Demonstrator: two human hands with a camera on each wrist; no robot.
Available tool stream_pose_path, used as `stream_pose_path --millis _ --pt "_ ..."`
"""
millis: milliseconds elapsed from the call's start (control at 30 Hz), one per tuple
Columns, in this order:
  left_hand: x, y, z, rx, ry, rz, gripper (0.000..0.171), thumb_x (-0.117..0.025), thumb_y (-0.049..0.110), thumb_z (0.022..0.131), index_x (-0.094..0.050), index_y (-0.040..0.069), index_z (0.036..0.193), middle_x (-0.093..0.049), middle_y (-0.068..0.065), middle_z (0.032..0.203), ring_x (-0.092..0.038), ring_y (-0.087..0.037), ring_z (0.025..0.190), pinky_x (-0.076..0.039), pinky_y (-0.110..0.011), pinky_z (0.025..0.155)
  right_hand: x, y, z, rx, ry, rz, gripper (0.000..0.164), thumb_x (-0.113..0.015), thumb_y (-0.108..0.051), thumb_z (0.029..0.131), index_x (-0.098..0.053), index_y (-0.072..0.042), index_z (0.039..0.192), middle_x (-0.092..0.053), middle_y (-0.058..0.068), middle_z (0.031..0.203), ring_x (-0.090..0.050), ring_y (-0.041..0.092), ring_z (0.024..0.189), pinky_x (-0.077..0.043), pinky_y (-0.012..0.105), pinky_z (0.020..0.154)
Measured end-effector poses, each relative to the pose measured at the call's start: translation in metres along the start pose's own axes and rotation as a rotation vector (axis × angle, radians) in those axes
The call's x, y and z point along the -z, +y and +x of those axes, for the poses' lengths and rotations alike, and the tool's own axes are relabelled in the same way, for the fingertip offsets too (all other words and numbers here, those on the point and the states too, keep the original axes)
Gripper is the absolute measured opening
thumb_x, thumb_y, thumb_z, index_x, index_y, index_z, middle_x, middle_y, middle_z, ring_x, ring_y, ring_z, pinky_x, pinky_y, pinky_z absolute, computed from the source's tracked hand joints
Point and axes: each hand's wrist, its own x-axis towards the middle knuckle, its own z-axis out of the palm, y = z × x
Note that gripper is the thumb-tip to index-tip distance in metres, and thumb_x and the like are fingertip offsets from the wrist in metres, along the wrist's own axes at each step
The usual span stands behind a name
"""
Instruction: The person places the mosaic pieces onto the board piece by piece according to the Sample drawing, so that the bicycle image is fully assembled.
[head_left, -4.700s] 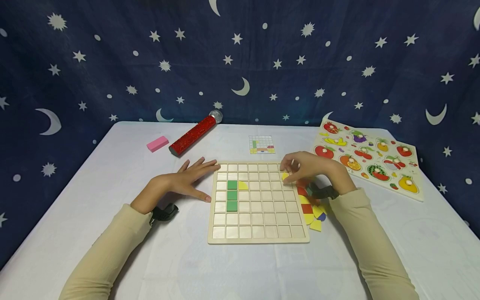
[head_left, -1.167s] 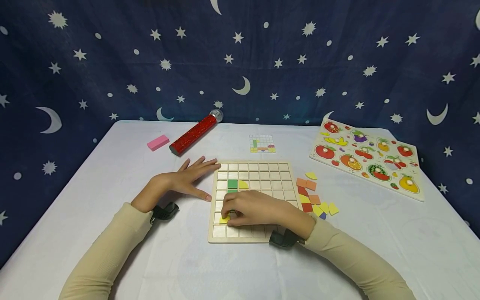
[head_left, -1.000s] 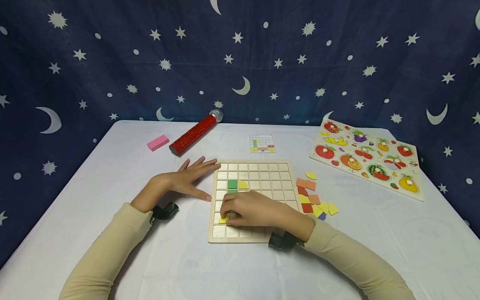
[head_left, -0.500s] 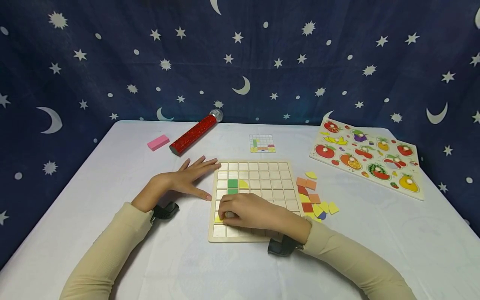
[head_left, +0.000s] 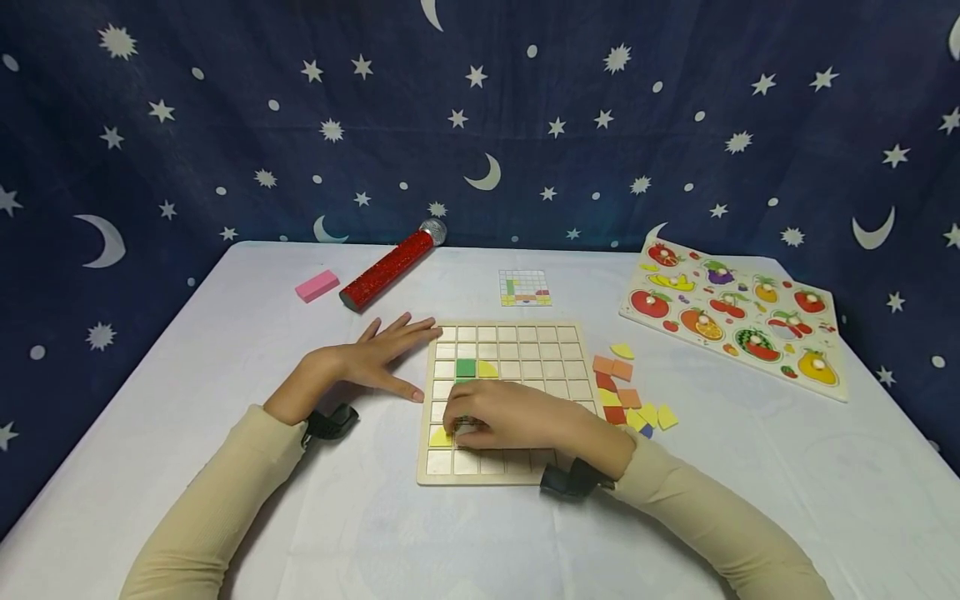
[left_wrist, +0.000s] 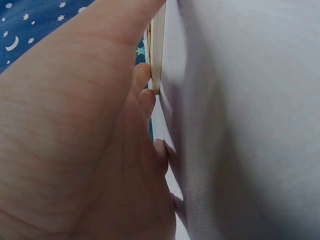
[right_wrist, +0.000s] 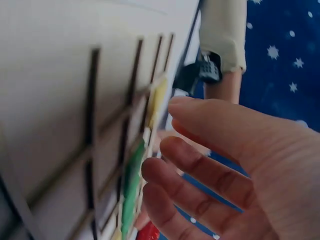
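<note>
A pale wooden grid board lies mid-table. My left hand rests beside its left edge, fingers spread, the tips touching the frame; the left wrist view shows the board's side by the fingertips. Over the lower left cells hovers my right hand, its fingers loosely bent with nothing between them in the right wrist view. Just left of those fingertips, a yellow quarter-circle tile sits in a left-column cell. Higher up are a green square tile and another yellow quarter-circle. My right hand partly hides the green column.
Loose orange, red, yellow and blue tiles lie along the board's right side. Behind it is a small pattern card. A red glitter microphone and pink block stand back left, a fruit puzzle back right.
My right hand brought a yellow quarter-circle tile from the right side to the left column, let it go and drew back slightly right. The left hand stayed in place.
</note>
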Motion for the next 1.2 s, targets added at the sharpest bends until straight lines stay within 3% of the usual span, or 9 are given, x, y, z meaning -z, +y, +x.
stream_pose_path --millis 233,567,833,1200 --pt "0.001 0.001 -0.001 0.005 0.000 -0.006 0.100 -0.074 0.052 0.079 -0.020 0.021 0.157 -0.009 -0.006 0.165 0.008 -0.035 0.150 0.012 -0.064 0.113 0.017 0.008 -0.007 -0.032 0.022 0.018 0.013 -0.068 -0.016 0.092 -0.072 -0.010 0.102 -0.066 -0.001 0.103 -0.059 0.012 0.091 -0.050 0.021 0.084" --pt "0.000 0.000 0.000 0.004 -0.004 -0.007 0.101 -0.075 0.052 0.078 -0.020 0.021 0.157 -0.009 -0.006 0.165 0.008 -0.034 0.150 0.012 -0.064 0.113 0.054 0.022 -0.029 -0.130 0.103 0.031 0.015 -0.071 -0.011 0.089 -0.072 -0.007 0.103 -0.066 0.001 0.099 -0.058 0.014 0.084 -0.054 0.028 0.075" --pt "0.000 0.001 0.000 0.021 0.000 -0.011 0.102 -0.075 0.052 0.077 -0.020 0.023 0.157 -0.008 -0.005 0.165 0.009 -0.033 0.150 0.013 -0.063 0.113 0.075 0.033 -0.045 -0.202 0.094 0.086 0.017 -0.073 -0.010 0.087 -0.072 -0.008 0.104 -0.065 -0.004 0.097 -0.057 0.012 0.083 -0.055 0.034 0.078" --pt "0.001 0.002 -0.002 0.013 -0.001 -0.016 0.101 -0.075 0.050 0.078 -0.020 0.021 0.157 -0.008 -0.006 0.165 0.009 -0.033 0.150 0.014 -0.063 0.113 0.088 0.059 -0.067 -0.241 0.061 0.150 0.015 -0.072 -0.013 0.088 -0.072 -0.008 0.102 -0.067 -0.005 0.096 -0.059 0.012 0.083 -0.054 0.039 0.080"
